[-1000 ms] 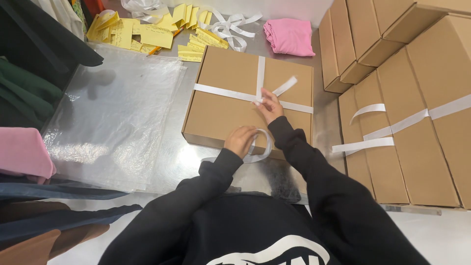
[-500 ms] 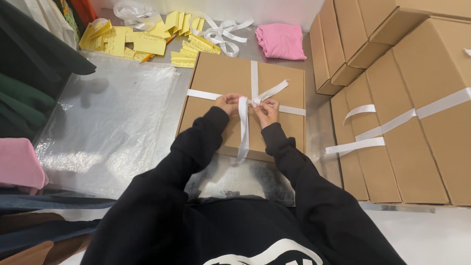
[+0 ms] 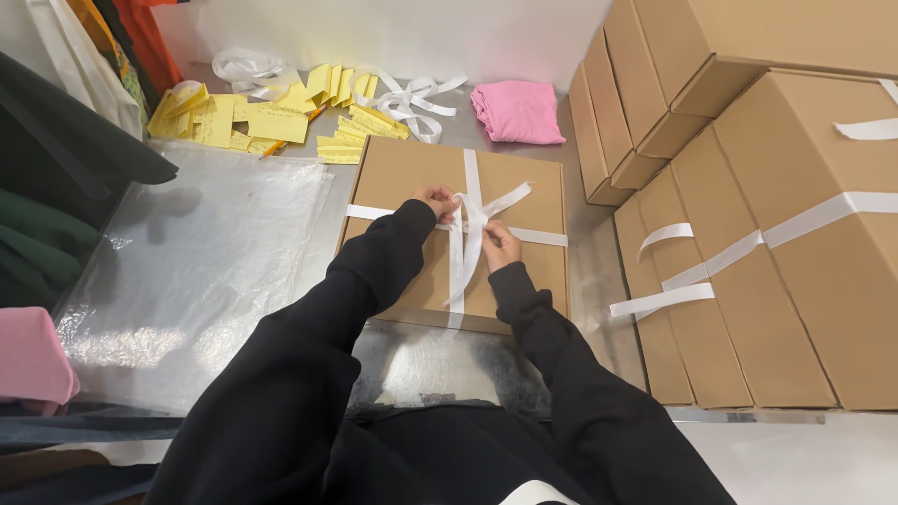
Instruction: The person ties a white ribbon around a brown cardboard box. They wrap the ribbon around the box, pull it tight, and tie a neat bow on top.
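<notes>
A flat brown cardboard box (image 3: 412,178) lies on the metal table in front of me, crossed by a white ribbon (image 3: 468,173). My left hand (image 3: 436,200) pinches the ribbon at the crossing on top of the box. My right hand (image 3: 500,245) grips the ribbon just right of the crossing. Loose ribbon ends hang down toward me between both hands, and one end sticks out to the upper right. Black sleeves cover both my arms.
Stacks of brown boxes (image 3: 776,196), some tied with white ribbon, fill the right side. A clear plastic sheet (image 3: 196,271) lies at left. Yellow paper slips (image 3: 253,117), loose white ribbons (image 3: 412,93) and a folded pink cloth (image 3: 519,110) lie at the back. Dark garments hang far left.
My left hand moved from the box's near edge up to the crossing of the ribbon. Both hands now hold the ribbon together at the top centre, and its ends hang down.
</notes>
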